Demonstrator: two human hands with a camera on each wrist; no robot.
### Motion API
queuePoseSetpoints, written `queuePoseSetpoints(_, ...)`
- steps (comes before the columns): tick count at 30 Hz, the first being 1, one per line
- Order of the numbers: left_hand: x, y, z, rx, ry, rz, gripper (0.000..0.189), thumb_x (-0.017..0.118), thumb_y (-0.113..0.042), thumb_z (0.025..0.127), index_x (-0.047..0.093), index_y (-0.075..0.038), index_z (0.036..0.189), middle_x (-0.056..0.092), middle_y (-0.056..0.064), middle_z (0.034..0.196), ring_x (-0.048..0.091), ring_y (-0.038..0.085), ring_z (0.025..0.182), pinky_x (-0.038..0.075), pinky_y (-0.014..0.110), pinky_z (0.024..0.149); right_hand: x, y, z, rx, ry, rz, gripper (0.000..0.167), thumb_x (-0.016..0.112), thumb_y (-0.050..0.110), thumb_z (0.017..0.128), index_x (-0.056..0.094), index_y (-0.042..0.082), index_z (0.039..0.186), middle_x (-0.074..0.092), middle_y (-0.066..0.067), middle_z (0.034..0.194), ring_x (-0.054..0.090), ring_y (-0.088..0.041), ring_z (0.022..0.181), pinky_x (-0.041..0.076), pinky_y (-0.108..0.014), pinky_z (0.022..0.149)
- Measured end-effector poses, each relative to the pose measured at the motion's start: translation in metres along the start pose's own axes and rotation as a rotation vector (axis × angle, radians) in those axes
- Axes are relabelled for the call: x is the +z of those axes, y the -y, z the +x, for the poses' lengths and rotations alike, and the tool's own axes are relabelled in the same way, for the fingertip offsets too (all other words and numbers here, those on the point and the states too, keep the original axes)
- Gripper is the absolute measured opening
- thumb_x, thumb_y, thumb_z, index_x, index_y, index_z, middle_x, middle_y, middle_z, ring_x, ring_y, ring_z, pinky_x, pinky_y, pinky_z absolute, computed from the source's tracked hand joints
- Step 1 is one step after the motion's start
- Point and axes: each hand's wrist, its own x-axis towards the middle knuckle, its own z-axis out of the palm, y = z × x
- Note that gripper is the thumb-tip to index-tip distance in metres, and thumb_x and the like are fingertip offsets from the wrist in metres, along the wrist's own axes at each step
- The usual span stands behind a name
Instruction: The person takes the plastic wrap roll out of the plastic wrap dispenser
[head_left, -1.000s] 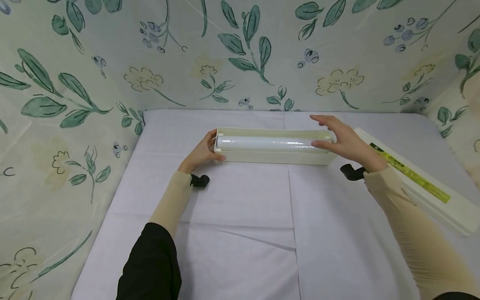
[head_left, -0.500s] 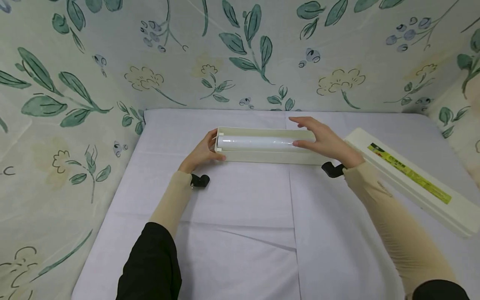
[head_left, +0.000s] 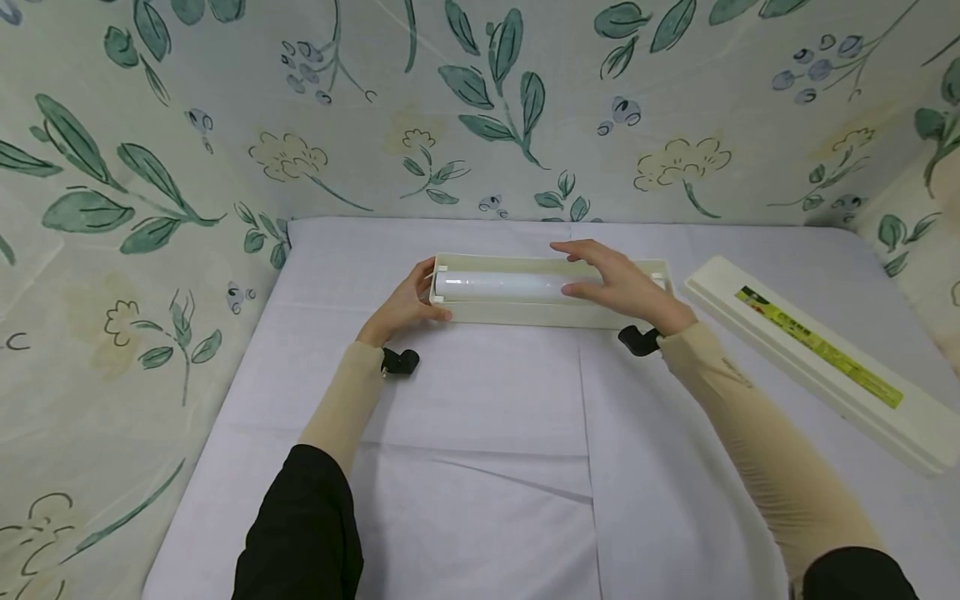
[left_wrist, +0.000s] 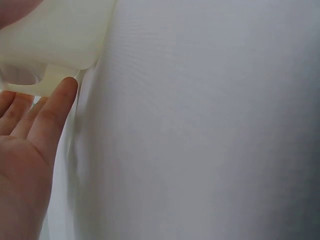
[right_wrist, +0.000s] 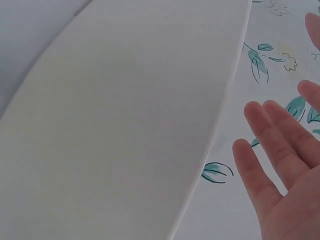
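Cream box [head_left: 510,314] level from nine to three, left hand [head_left: 401,307] on its end

And here it lies on the white cloth [head_left: 480,500], just twelve o'clock of the middle in the head view, the long axis running straight from nine to three, open side facing up. Inside, the roll [head_left: 502,286] points the same way, parallel to the walls: pale, smooth, glossy, bright glints along its top! The box itself is plain and straight-walled, with small pale tabs inside the nine o'clock end.

That end is in the left hand's grip, thumb on the six o'clock wall, fingers round the end. Over the three o'clock half, the right hand [head_left: 618,283] grasps nothing, fingers extended and parted, thumb out over the roll; whether the thumb tip touches it, I cannot tell. Out at three o'clock, apart from the box, lies a cream cover [head_left: 817,367], slanting ten to four, a yellow-green label [head_left: 832,354] along its top.
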Motion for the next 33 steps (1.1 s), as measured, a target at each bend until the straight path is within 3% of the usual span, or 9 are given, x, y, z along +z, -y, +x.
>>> queuePoseSetpoints(13,0.000,0.001,0.001,0.002,-0.001,0.009,0.102,0.077,0.005,0.072,0.014,-0.007,0.152,0.017,0.010,0.156,0.015,0.026,0.143,0.025,0.043,0.111,0.014,0.000,0.012,-0.071,0.014,0.026,0.058,0.069,0.017,0.090,0.045,0.009,0.143,0.048,-0.012,0.138,0.045,-0.029,0.124,0.034,-0.049,0.104)
queuePoseSetpoints(27,0.001,-0.001,0.000,0.012,-0.007,0.035,0.102,0.077,0.006,0.072,0.013,-0.006,0.152,0.016,0.012,0.157,0.016,0.028,0.143,0.026,0.043,0.111,0.024,-0.002,0.024,-0.082,0.019,0.016,0.055,0.073,0.014,0.085,0.053,0.005,0.136,0.054,-0.012,0.132,0.048,-0.028,0.121,0.035,-0.044,0.104)
queuePoseSetpoints(33,0.001,-0.001,-0.001,0.007,-0.003,0.027,0.102,0.076,0.006,0.073,0.013,-0.006,0.152,0.015,0.012,0.157,0.014,0.028,0.143,0.025,0.043,0.111,0.027,-0.007,0.028,-0.050,0.047,0.019,0.058,0.075,0.019,0.084,0.053,0.006,0.136,0.053,-0.011,0.134,0.048,-0.028,0.121,0.034,-0.044,0.105)
